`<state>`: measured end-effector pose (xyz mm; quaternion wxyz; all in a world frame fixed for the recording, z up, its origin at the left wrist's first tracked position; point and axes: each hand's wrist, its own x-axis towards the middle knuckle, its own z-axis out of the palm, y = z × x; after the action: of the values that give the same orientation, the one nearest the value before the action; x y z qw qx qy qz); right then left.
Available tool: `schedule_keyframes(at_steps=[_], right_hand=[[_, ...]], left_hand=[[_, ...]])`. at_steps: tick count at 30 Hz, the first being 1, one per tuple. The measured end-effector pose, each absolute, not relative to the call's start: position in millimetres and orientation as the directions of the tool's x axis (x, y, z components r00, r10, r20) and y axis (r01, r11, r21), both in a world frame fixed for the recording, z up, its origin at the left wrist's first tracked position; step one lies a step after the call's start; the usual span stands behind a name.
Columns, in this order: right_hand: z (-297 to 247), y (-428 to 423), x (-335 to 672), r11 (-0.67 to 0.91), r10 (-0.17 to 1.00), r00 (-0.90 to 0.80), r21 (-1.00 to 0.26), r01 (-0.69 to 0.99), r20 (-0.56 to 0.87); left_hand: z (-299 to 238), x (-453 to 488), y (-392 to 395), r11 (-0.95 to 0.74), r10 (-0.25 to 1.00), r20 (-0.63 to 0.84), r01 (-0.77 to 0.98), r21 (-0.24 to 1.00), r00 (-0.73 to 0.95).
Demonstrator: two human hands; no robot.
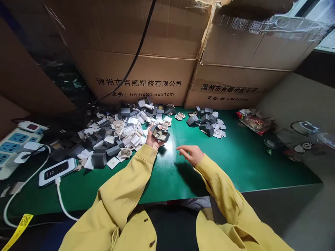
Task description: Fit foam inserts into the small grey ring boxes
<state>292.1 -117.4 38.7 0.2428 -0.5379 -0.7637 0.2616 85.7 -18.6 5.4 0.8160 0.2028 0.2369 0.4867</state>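
My left hand [150,141] is wrapped round a small dark grey box [162,136], held open and tilted just above the green table. Something pale and uneven shows inside the box; it is too small to name. My right hand [193,154] hovers to the right of the box, apart from it. Its index finger points left, the other fingers are partly bent, and nothing shows in them. Left of my left hand spreads a heap of grey boxes [98,159] and white and beige paper inserts [135,140].
Large cardboard cartons [146,75] wall off the back. A smaller group of grey boxes [208,119] lies at back right, near a red plastic packet [255,122] and a clear jar [305,139]. At left are a power strip [13,148] and a cabled white device [57,170].
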Motion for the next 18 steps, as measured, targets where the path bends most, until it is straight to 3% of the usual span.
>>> schedule_keyframes(at_steps=[2,4,7,10,14,18], right_hand=[[22.5,-68.9,282.6,0.227,0.974,-0.175,-0.608,0.761,0.145],[8.0,-24.3,280.5,0.134,0.983,-0.037,-0.57,0.811,0.178],[-2.4,30.8,285.4,0.083,0.972,0.054,-0.546,0.833,0.229],[-5.4,68.6,286.5,0.1,0.966,0.044,-0.527,0.844,0.254],[-13.2,89.8,279.2,0.151,0.967,-0.015,-0.53,0.834,0.253],[-19.3,87.8,279.0,0.147,0.943,0.064,-0.582,0.8,0.326]], left_hand=[[6.2,83.1,-20.2,0.393,0.914,-0.139,-0.739,0.547,0.382],[5.1,86.7,-23.2,0.44,0.882,-0.102,-0.725,0.531,0.46],[-0.3,100.4,-27.5,0.614,0.732,-0.134,-0.562,0.553,0.668],[-9.3,113.6,-27.2,0.695,0.636,-0.242,-0.408,0.593,0.732],[-18.6,115.3,-14.0,0.656,0.688,-0.273,-0.414,0.631,0.673],[-14.4,107.7,5.4,0.587,0.766,-0.259,-0.477,0.654,0.588]])
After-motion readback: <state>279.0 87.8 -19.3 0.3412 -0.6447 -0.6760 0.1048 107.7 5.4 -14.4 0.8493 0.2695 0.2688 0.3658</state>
